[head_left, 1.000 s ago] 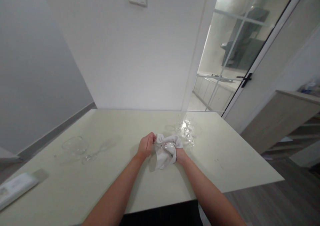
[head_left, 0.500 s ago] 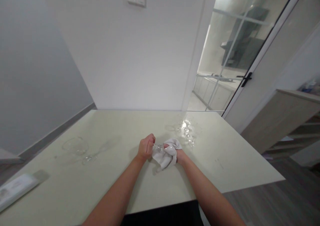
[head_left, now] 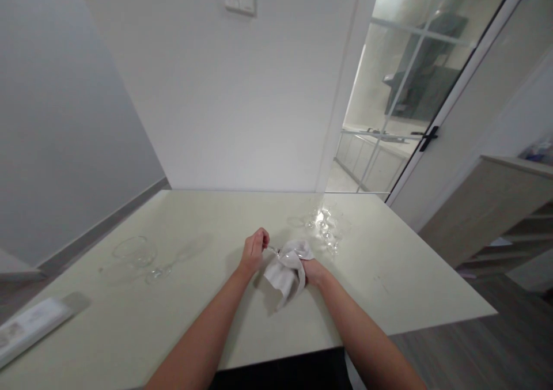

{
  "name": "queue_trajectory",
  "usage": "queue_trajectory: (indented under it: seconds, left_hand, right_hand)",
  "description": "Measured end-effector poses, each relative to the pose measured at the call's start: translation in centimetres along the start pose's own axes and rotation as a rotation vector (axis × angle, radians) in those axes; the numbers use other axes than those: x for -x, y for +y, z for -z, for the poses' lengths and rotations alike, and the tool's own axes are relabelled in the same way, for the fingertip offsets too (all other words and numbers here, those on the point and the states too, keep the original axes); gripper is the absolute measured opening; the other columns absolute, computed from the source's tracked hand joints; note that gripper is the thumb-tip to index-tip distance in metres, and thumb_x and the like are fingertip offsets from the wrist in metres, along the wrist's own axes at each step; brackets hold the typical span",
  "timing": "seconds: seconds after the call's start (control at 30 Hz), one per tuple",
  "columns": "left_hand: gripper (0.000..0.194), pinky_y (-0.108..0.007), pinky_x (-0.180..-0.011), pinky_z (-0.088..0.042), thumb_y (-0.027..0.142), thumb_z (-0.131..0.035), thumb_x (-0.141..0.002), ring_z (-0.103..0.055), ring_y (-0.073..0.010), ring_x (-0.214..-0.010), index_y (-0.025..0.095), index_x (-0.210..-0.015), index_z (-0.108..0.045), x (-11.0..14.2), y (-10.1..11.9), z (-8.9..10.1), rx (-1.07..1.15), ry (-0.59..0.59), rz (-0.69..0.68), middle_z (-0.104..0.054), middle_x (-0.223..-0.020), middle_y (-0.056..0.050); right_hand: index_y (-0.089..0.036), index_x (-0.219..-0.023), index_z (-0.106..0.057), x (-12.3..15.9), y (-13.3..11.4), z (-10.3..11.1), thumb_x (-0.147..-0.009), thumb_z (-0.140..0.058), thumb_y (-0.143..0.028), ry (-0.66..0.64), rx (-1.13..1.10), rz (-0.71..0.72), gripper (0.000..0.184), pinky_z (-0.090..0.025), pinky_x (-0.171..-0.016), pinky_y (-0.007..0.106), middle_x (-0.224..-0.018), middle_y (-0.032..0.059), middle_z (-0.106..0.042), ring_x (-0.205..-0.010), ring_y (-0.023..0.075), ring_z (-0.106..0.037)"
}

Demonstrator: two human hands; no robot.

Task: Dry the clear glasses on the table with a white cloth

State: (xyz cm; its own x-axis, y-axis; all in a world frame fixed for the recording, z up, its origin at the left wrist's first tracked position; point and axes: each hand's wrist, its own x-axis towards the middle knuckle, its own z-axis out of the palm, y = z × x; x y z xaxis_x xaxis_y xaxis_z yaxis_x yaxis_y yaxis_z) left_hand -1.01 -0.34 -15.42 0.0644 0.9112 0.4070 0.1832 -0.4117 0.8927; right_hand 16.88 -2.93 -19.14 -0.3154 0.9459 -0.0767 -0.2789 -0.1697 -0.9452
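Near the middle of the table, my left hand [head_left: 254, 250] is closed, pinching the thin clear stem of a wine glass [head_left: 273, 250]. A crumpled white cloth [head_left: 285, 277] is wrapped about the rest of the glass, hiding most of it. My right hand [head_left: 313, 271] grips the cloth from the right side, its fingers mostly covered by the folds. One loose corner of the cloth hangs down toward the table's front.
On the pale table [head_left: 242, 338], another clear stemmed glass [head_left: 135, 252] stands to the left. Several clear glass pieces [head_left: 323, 224] cluster at the back right, blurred by glare. A white box-like item [head_left: 34, 324] lies at the left edge. A wall rises behind the table.
The cloth has shifted around the glass, and its loose corner hangs lower. My left-hand fingers have changed their hold on the stem. The view has moved slightly.
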Motion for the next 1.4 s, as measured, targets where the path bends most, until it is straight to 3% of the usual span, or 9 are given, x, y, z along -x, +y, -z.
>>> queue_trajectory:
  seconds: [0.17, 0.33, 0.5, 0.67, 0.87, 1.03, 1.1, 1.27, 1.4]
  left_hand:
    - [0.044, -0.027, -0.053, -0.032, 0.052, -0.026, -0.091, -0.038, -0.0144, -0.056, 0.021, -0.065, -0.044, 0.1, 0.2, 0.1, -0.030, -0.037, -0.048, -0.041, -0.059, 0.000]
    - [0.044, -0.027, -0.054, -0.033, 0.050, -0.027, -0.092, -0.039, -0.0145, -0.056, 0.021, -0.064, -0.045, 0.1, 0.6, 0.4, -0.055, -0.033, -0.072, -0.041, -0.059, 0.000]
    - [0.044, -0.027, -0.052, -0.031, 0.050, -0.025, -0.092, -0.039, -0.0151, -0.055, 0.022, -0.064, -0.044, -0.2, 0.6, 0.2, -0.058, 0.087, -0.010, -0.040, -0.057, 0.000]
    - [0.041, -0.027, -0.050, -0.031, 0.046, -0.025, -0.093, -0.038, -0.0151, -0.053, 0.022, -0.063, -0.041, -0.6, 0.1, -0.2, -0.016, 0.259, 0.081, -0.039, -0.057, 0.001]
    - [0.042, -0.026, -0.056, -0.038, 0.053, -0.033, -0.088, -0.044, -0.0140, -0.059, 0.021, -0.062, -0.043, -0.7, -0.7, -2.4, 0.108, 0.067, 0.192, -0.046, -0.060, 0.001]
    - [0.042, -0.024, -0.053, -0.038, 0.056, -0.033, -0.086, -0.044, -0.0122, -0.055, 0.021, -0.064, -0.037, -1.0, -1.0, -3.4, 0.286, 0.205, 0.354, -0.044, -0.058, 0.003]
    - [0.039, -0.022, -0.052, -0.038, 0.056, -0.038, -0.083, -0.046, -0.0116, -0.055, 0.020, -0.067, -0.040, -0.8, -0.8, -3.3, 0.305, 0.128, 0.375, -0.047, -0.060, 0.003]
    - [0.033, -0.023, -0.054, -0.041, 0.049, -0.051, -0.080, -0.053, -0.0136, -0.059, 0.017, -0.080, -0.058, 0.2, 0.7, -2.8, 0.150, -0.336, 0.317, -0.058, -0.067, 0.000]
    - [0.037, -0.025, -0.060, -0.041, 0.045, -0.047, -0.085, -0.054, -0.0147, -0.066, 0.017, -0.064, -0.058, 0.1, 1.5, -1.9, -0.041, -0.251, 0.070, -0.058, -0.068, -0.002]
  right_hand:
    - [-0.018, -0.080, -0.072, -0.1, -0.3, -0.1, -0.063, -0.078, -0.041, 0.005, 0.140, 0.206, 0.029, -0.052, -0.087, 0.040, -0.082, 0.0065, -0.073, -0.089, 0.0240, -0.067]
    - [-0.017, -0.084, -0.071, -0.2, -0.5, -0.5, -0.062, -0.076, -0.046, 0.130, 0.170, 0.221, 0.037, -0.049, -0.093, 0.043, -0.088, 0.0090, -0.073, -0.091, 0.0266, -0.066]
    - [-0.018, -0.085, -0.070, -0.5, -0.4, -0.5, -0.063, -0.075, -0.045, 0.209, 0.149, 0.188, 0.036, -0.046, -0.097, 0.043, -0.090, 0.0088, -0.073, -0.101, 0.0287, -0.063]
    - [-0.020, -0.090, -0.069, -1.0, -0.3, -0.4, -0.069, -0.064, -0.048, 0.282, -0.167, 0.068, 0.036, -0.051, -0.089, 0.042, -0.088, 0.0060, -0.074, -0.097, 0.0277, -0.066]
    - [-0.021, -0.106, -0.065, -0.8, -1.3, -0.4, -0.073, -0.058, -0.062, 0.237, -0.279, 0.240, 0.053, -0.052, -0.088, 0.041, -0.114, 0.0080, -0.070, -0.107, 0.0275, -0.064]
    - [-0.023, -0.105, -0.066, -0.4, -1.1, -0.5, -0.068, -0.070, -0.055, 0.230, -0.266, 0.271, 0.049, -0.051, -0.091, 0.043, -0.112, 0.0075, -0.070, -0.106, 0.0283, -0.064]
    - [-0.022, -0.100, -0.068, -0.5, -0.8, -0.7, -0.062, -0.079, -0.042, 0.232, -0.203, 0.264, 0.044, -0.050, -0.093, 0.045, -0.106, 0.0077, -0.072, -0.102, 0.0286, -0.066]
    - [-0.020, -0.090, -0.071, -1.2, -0.2, -0.3, -0.059, -0.081, -0.037, 0.462, -0.161, 0.250, 0.037, -0.050, -0.093, 0.047, -0.099, 0.0076, -0.073, -0.095, 0.0281, -0.067]
    - [-0.021, -0.095, -0.072, -1.3, 0.0, 1.1, -0.069, -0.069, -0.043, 0.537, 0.051, 0.169, 0.034, -0.046, -0.098, 0.042, -0.105, 0.0048, -0.072, -0.105, 0.0257, -0.063]
